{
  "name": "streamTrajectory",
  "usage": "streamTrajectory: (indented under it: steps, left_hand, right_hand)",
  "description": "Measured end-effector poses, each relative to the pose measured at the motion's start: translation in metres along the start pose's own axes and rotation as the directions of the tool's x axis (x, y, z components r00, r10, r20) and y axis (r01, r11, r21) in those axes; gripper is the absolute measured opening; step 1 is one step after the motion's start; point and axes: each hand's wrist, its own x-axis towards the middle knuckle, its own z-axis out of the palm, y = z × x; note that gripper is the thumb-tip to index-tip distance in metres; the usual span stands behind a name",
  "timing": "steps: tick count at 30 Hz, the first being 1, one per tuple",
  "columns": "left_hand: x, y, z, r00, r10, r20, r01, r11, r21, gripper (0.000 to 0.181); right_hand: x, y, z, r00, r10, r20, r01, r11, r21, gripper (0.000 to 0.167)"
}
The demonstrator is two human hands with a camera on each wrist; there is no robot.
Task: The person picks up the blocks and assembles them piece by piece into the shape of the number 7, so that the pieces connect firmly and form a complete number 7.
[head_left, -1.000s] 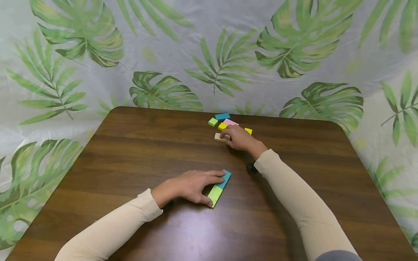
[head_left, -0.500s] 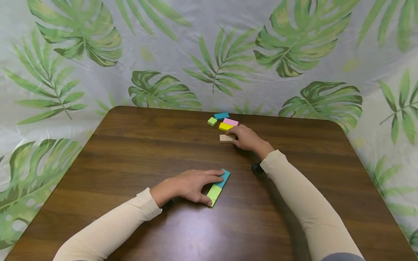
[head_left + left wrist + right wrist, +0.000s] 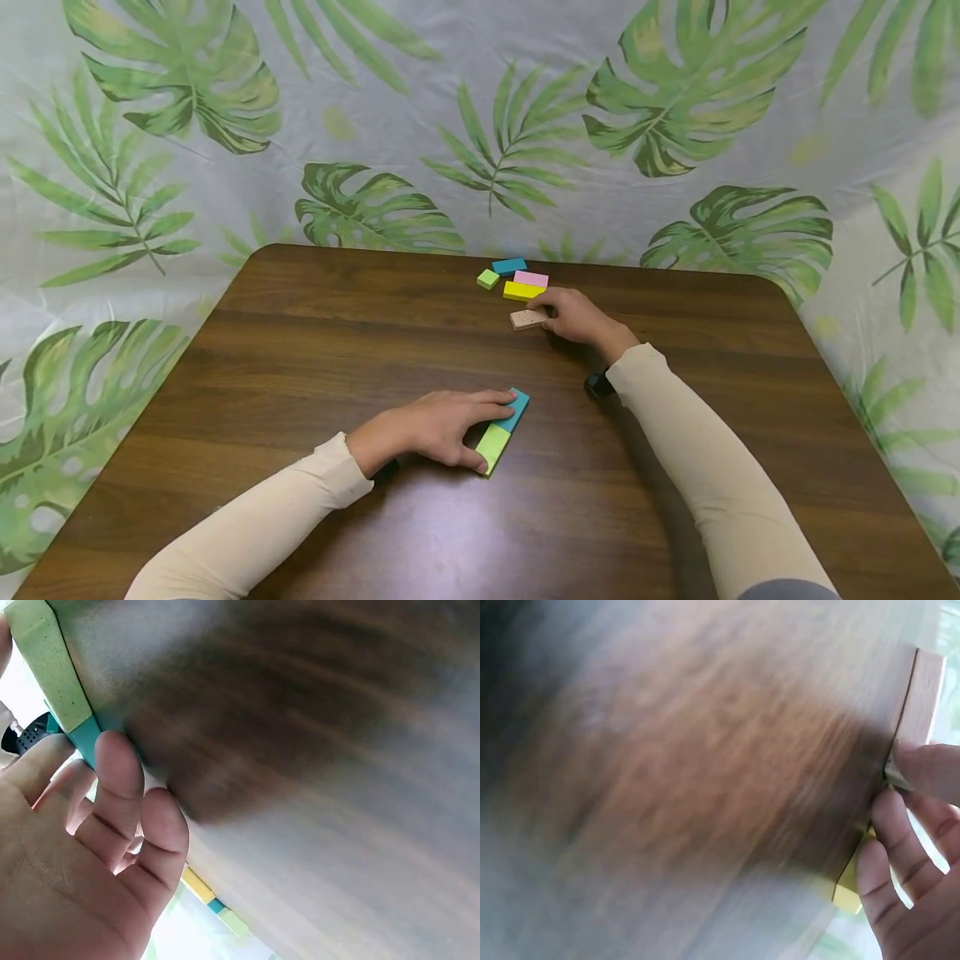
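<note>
In the head view a light green block (image 3: 492,447) and a blue block (image 3: 519,407) lie end to end at the table's middle. My left hand (image 3: 440,427) rests against them, fingers stretched over the blue one and thumb at the green one's near end. The left wrist view shows the green block (image 3: 52,671) joined to the blue (image 3: 86,739) beside the fingers. Farther back, my right hand (image 3: 583,318) pinches a plain wooden block (image 3: 527,320) by its right part. The right wrist view has thumb and fingers at the wooden block (image 3: 920,697), near a yellow block (image 3: 847,891).
Behind the wooden block lie a yellow block (image 3: 521,291), a pink block (image 3: 531,279), a dark blue block (image 3: 509,267) and a small green block (image 3: 488,279). A leaf-patterned cloth (image 3: 525,125) hangs beyond the brown table's (image 3: 337,333) back edge.
My right hand has moved a little to the right along with the wooden block, uncovering more of the yellow and pink blocks. The left hand stays where it was.
</note>
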Motion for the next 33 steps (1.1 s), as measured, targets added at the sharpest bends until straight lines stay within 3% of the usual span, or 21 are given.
streamTrajectory:
  steps: [6,19,25,33]
  left_hand:
    - [0.0,0.002,0.0,1.0,-0.007,0.004,0.007,1.0,-0.005,0.078]
    - [0.0,0.005,0.001,1.0,-0.01,0.026,0.01,1.0,-0.005,0.079]
    - [-0.001,0.006,0.002,0.999,-0.01,0.033,0.011,1.0,-0.012,0.079]
    - [-0.002,0.004,-0.002,1.0,-0.012,0.026,0.012,1.0,-0.014,0.08]
  right_hand:
    - [-0.003,0.002,0.0,1.0,0.02,0.012,-0.02,1.0,0.022,0.035]
    - [-0.017,0.014,0.0,1.0,-0.024,-0.005,0.024,0.999,0.045,0.033]
    - [-0.026,0.016,-0.002,0.999,-0.05,0.021,0.049,0.997,0.054,0.035]
    - [-0.032,0.017,-0.007,0.996,-0.085,0.034,0.084,0.996,0.005,0.035]
